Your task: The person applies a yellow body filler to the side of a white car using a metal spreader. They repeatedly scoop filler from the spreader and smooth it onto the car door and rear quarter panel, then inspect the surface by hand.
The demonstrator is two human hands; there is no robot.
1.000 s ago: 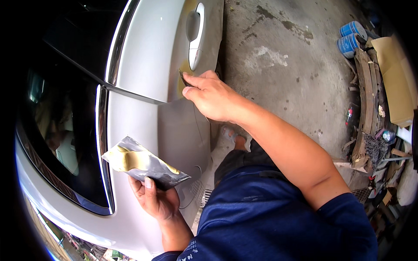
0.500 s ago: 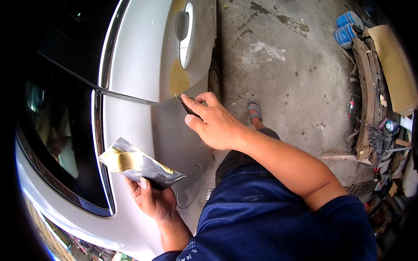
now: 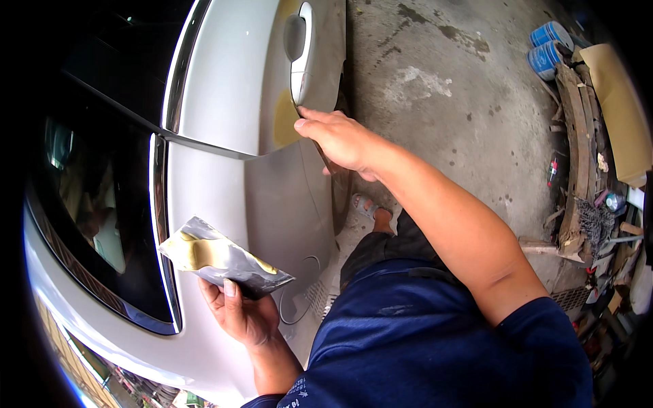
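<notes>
Along a glossy silver car body (image 3: 207,85), the head view shows a matt yellow patch (image 3: 287,121) below a smooth silver door handle (image 3: 303,54). A flat four-sided grey plate (image 3: 253,277) carries creamy yellow paste (image 3: 198,253). Blue metal cans (image 3: 544,60) and ragged brown boards (image 3: 575,163) line the stained concrete floor (image 3: 456,129). The left hand (image 3: 243,314) is clamped on the plate; the outstretched right hand (image 3: 343,141) pinches a thin dark spreader (image 3: 296,105), mostly hidden, at the patch's edge.

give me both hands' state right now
Left hand: closed, holding a flat grey rectangular board smeared with yellow paste.
Right hand: closed on a thin, dark, flat blade, partly hidden.
</notes>
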